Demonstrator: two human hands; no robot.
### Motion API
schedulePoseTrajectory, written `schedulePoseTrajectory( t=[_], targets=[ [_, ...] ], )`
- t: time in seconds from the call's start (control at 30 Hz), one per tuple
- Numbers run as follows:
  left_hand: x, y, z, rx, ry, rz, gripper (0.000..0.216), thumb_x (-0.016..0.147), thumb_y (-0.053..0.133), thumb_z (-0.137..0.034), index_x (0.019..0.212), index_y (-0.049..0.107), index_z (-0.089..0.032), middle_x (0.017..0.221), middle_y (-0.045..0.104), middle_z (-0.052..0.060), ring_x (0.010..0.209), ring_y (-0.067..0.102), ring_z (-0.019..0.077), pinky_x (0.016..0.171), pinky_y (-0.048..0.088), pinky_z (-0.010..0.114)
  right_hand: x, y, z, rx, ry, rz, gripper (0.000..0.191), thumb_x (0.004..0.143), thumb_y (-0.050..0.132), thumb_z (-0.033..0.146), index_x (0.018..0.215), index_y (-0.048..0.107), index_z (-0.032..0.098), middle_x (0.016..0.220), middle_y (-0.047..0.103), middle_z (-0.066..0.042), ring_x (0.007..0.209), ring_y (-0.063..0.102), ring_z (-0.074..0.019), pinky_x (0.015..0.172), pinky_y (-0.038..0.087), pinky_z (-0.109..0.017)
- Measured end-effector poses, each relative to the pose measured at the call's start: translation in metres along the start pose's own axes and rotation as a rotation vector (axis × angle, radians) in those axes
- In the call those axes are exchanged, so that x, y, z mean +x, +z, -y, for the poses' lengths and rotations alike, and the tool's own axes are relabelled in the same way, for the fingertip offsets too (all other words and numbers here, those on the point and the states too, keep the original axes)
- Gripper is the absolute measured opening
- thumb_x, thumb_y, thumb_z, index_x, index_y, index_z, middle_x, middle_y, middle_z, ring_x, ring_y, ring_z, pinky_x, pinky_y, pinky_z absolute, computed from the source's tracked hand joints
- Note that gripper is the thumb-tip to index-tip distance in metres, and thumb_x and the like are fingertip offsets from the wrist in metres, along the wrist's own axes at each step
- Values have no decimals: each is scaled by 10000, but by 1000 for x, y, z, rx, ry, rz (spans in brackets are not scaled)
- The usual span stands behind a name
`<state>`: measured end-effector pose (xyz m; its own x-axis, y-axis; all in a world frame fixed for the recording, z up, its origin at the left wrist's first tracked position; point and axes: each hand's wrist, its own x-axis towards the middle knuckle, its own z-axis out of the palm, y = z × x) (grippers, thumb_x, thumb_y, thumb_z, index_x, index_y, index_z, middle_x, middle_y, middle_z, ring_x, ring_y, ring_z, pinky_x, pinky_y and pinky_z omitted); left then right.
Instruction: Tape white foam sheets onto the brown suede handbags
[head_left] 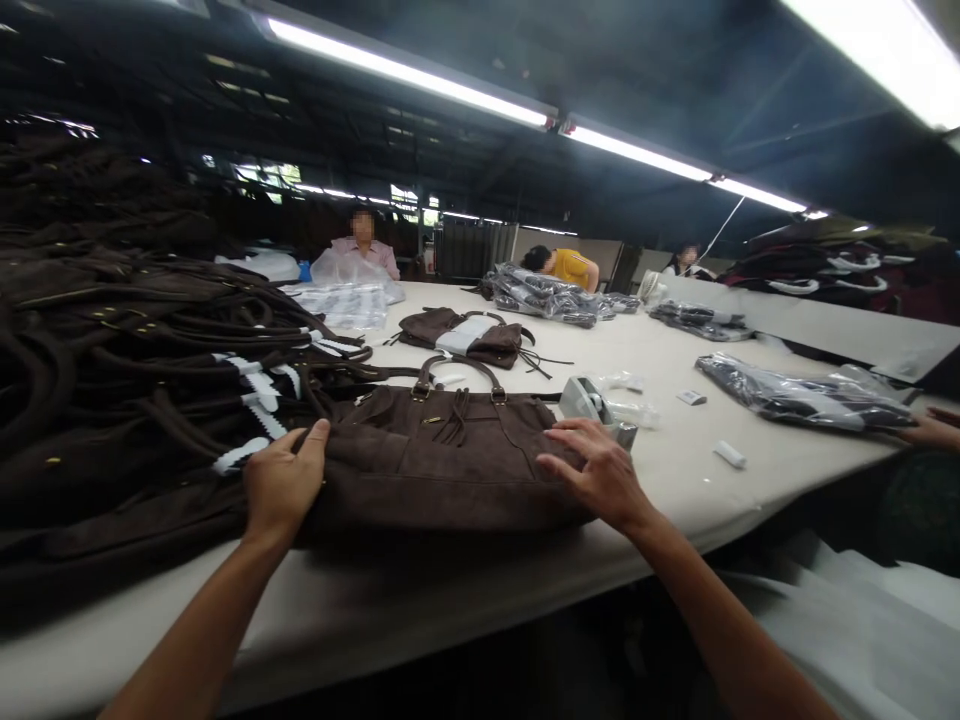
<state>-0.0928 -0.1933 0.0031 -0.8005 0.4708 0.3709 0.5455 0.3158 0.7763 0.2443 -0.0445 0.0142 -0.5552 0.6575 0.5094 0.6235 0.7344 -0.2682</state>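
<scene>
A dark brown handbag [442,465] lies at the table's front edge, its two handles pointing away from me and a tassel at its middle. My left hand [289,480] grips the bag's left end, thumb on top and fingers out of sight beneath. At the right end, my right hand [596,465] rests with fingers spread on or just over the bag's surface. Right behind that hand stands a grey and white tape dispenser [585,400]. Farther back lies another brown handbag [465,335] with a white band around it.
A tall heap of brown bags [135,380] fills the left side. Plastic-wrapped bags [802,390] lie on the right of the white table [675,480], with a co-worker's hand [930,428] at one. More wrapped bags [547,295] and several people are at the back.
</scene>
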Motion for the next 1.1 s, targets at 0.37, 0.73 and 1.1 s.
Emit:
schedulePoseTrajectory(
  t=[0.37, 0.73, 1.1],
  targets=[
    [36, 14, 2, -68, -43, -47, 396, 782, 501, -524, 643, 595, -165, 496, 439, -32, 546, 429, 127, 527, 332, 245, 19, 22, 47, 267, -216, 469, 1072, 560, 758, 670, 1446, 386, 194, 1405, 493, -136, 1298, 424, -330, 1141, 179, -466],
    [36, -4, -2, 298, 52, 130, 399, 819, 471, -506, 649, 604, -170, 585, 541, 41, 687, 548, 226, 683, 399, 322, 69, 45, 46, -164, -221, 507, 409, 757, 675, 593, 926, 633, 223, 867, 698, -38, 863, 646, -235, 667, 380, -267],
    [-6, 8, -8, 532, 879, 280, 590, 866, 480, -559, 1271, 505, -129, 1245, 572, 157, 1169, 524, 292, 1026, 378, 413, 84, 61, 43, -116, -302, 551, 393, 816, 585, 620, 913, 670, 248, 885, 714, -19, 850, 648, -214, 607, 336, -256]
  ],
)
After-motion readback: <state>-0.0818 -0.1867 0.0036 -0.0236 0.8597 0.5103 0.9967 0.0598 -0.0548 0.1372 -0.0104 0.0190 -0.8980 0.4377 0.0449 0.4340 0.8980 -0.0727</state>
